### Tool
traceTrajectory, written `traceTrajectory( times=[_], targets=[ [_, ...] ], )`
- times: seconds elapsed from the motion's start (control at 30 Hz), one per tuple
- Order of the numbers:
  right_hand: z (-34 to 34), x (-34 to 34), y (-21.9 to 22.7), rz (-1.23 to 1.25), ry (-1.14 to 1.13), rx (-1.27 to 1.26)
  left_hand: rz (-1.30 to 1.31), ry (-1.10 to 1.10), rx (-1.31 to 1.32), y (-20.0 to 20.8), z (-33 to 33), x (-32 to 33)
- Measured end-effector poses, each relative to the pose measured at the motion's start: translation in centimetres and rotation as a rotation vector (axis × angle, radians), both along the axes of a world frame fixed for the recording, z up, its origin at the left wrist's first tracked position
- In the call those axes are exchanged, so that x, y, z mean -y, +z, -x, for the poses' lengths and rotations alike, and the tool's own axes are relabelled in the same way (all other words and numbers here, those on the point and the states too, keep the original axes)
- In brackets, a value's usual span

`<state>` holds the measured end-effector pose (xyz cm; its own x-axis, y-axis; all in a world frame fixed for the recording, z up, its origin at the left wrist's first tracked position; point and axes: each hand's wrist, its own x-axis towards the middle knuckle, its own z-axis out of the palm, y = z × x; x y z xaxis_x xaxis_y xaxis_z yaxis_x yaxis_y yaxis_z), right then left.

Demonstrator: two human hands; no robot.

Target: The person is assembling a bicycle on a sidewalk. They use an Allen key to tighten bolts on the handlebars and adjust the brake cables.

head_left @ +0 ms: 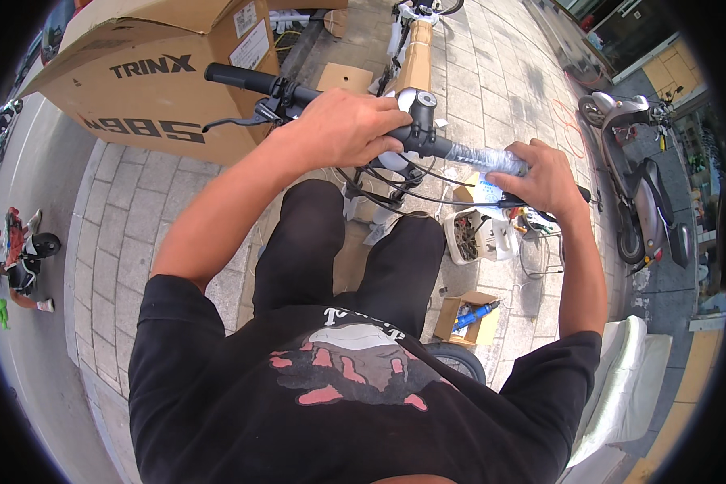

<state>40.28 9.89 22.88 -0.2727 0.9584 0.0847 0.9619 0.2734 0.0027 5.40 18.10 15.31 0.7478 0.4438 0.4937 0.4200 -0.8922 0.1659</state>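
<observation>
A black bicycle handlebar runs across in front of me, joined to a black stem. My left hand is closed round the bar just left of the stem. Clear plastic film wraps the bar's right side. There my right hand is closed over the film's outer end, thumb underneath. Beyond my left hand stick out a black grip and a brake lever. Black cables loop below the bar. Brown cardboard covers the frame tube ahead.
A large cardboard box stands at the left. Below the bar sits a white tub of metal tools. Nearer me, a small carton holds a blue tool. A parked scooter is at the right. Left lies a road with a motorbike.
</observation>
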Motion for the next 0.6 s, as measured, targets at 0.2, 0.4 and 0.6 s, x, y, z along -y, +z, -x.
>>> traceTrajectory(
  times=[0.2,0.4,0.6],
  targets=[
    [0.9,0.9,-0.4,-0.135,0.051,0.02,-0.114,-0.009,0.094,-0.9,-0.1,-0.1],
    [0.6,1.4,-1.2,-0.29,0.137,0.066,-0.159,0.023,0.132,-1.3,-0.6,0.4],
    [0.6,1.6,-1.9,-0.411,0.186,0.081,-0.165,0.071,0.155,-1.2,-0.5,1.1]
  ],
)
